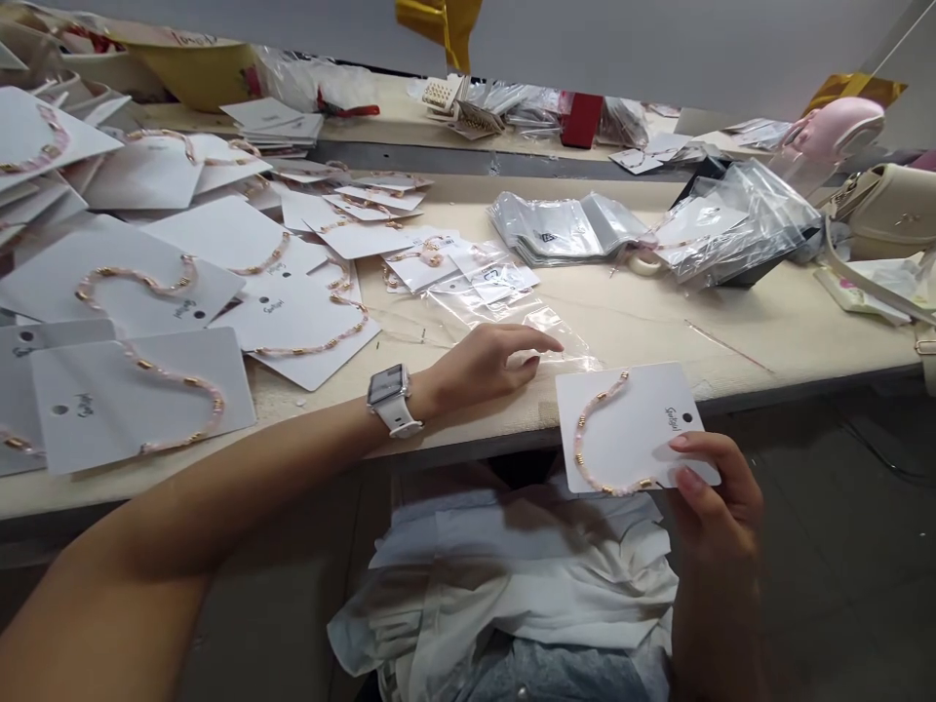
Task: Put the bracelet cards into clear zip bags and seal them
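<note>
My right hand pinches the lower right corner of a white card that carries a pink and gold beaded bracelet, held just over the table's front edge. My left hand, with a white watch on the wrist, reaches across the beige table. Its fingers rest on a clear plastic bag lying flat there. Whether those fingers pinch the bag or only touch it is unclear.
Many white cards with bracelets cover the table's left half. A stack of clear bags lies at the back centre, more bags to the right. A cream handbag sits far right. White cloth lies on my lap.
</note>
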### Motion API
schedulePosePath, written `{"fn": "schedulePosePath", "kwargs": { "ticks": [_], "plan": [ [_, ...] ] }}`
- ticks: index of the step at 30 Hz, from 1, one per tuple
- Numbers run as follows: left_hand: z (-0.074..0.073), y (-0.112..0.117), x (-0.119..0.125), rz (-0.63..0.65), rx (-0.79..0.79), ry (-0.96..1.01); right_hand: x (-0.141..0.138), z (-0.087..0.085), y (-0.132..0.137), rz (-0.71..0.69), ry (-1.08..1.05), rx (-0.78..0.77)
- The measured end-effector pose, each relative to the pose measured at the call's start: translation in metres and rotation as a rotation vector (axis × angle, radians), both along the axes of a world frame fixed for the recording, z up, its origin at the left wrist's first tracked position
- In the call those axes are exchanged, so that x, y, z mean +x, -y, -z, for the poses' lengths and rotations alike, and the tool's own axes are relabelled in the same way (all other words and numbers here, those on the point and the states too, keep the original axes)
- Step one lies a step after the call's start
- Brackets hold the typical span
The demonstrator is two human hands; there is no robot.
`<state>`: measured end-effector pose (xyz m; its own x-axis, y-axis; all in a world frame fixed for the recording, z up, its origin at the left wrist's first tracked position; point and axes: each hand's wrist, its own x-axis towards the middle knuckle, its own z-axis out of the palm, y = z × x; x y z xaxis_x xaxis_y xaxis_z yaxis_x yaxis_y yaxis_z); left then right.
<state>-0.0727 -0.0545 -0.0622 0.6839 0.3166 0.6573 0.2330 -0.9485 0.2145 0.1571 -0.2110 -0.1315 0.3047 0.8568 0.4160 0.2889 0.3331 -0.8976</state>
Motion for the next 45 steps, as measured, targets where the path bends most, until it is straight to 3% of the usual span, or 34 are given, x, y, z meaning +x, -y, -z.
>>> {"fn": "schedulePosePath", "kwargs": {
  "ticks": [3,7,13,17,20,25,32,36,38,42,45],
  "plan": [
    [0.002,0.002,0.000,0.017,0.029,-0.017,-0.006,0.004,-0.002,0.056,-0.129,0.065],
    [0.004,0.007,0.001,0.016,0.152,-0.053,-0.015,0.006,-0.002,0.030,-0.279,0.047],
    [0.005,0.021,0.003,-0.040,0.408,-0.138,-0.017,0.005,-0.005,-0.032,-0.282,-0.028],
    [0.006,0.025,0.004,-0.045,0.489,-0.162,-0.015,0.004,-0.017,-0.057,-0.276,0.087],
    [0.006,0.025,0.005,-0.025,0.421,-0.134,-0.018,-0.009,-0.026,-0.076,-0.267,0.197],
    [0.004,0.022,0.004,0.008,0.237,0.019,-0.028,-0.047,-0.043,-0.099,-0.151,0.284],
    [-0.003,0.012,-0.002,-0.067,0.232,0.092,-0.029,-0.093,-0.072,0.036,0.270,0.437],
    [-0.008,0.007,-0.004,-0.073,0.277,0.192,-0.034,-0.115,-0.087,-0.016,0.596,0.551],
    [-0.010,0.007,-0.004,-0.057,0.207,0.293,-0.039,-0.125,-0.095,-0.068,0.671,0.608],
    [-0.013,0.006,-0.003,-0.097,-0.004,0.485,-0.046,-0.133,-0.112,-0.226,0.653,0.626],
    [-0.016,0.002,-0.005,-0.150,-0.046,0.583,-0.045,-0.121,-0.122,-0.322,0.484,0.626]
  ]
}}
